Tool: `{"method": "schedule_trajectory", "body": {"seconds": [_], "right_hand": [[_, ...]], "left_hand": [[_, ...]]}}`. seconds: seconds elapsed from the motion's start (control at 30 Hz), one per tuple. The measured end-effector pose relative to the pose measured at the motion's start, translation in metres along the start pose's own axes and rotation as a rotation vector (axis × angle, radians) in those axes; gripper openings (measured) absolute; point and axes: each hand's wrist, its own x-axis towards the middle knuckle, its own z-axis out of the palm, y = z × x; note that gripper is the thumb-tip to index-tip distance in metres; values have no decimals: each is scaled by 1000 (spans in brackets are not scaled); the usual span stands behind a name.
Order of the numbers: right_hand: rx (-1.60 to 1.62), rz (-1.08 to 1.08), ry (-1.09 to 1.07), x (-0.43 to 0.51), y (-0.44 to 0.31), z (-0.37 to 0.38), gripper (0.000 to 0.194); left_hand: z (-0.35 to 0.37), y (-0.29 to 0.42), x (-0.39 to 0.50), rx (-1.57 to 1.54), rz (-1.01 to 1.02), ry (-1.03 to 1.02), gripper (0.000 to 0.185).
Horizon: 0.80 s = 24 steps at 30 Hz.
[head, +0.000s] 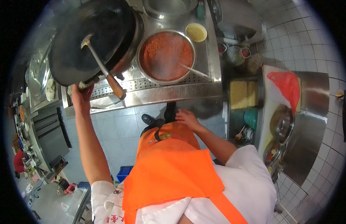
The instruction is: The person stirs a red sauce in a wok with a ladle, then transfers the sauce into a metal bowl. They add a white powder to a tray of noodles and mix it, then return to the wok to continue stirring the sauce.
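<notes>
My left hand grips the near edge of a large black wok, with a pale cloth bunched between hand and metal. The wok is tilted over the steel stove. A wok spatula rests in it, its wooden handle sticking out over the near rim. My right hand hangs in front of my orange apron, fingers apart and holding nothing. Right of the wok stands a steel basin of steaming red chili-like mixture. A utensil handle leans out over its rim.
A small bowl of yellowish liquid and a large steel pot stand behind the basin. The perforated stove edge runs before me. A right-hand counter holds a red plastic bag and metal bowls. A person in red is far left.
</notes>
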Motion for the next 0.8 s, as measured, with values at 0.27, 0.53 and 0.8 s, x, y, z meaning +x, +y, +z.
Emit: {"method": "schedule_trajectory", "body": {"seconds": [0.27,0.53,0.8], "right_hand": [[1041,-280,-44,192,22,-12,60],[1071,-378,-205,178,-13,22,60],[1058,-365,-218,200,-14,30,61]], "left_hand": [[-6,-2,3,51,36,-65,52],[7,7,-10,-19,-11,-36,42],[7,7,-13,-12,-4,-36,43]]}}
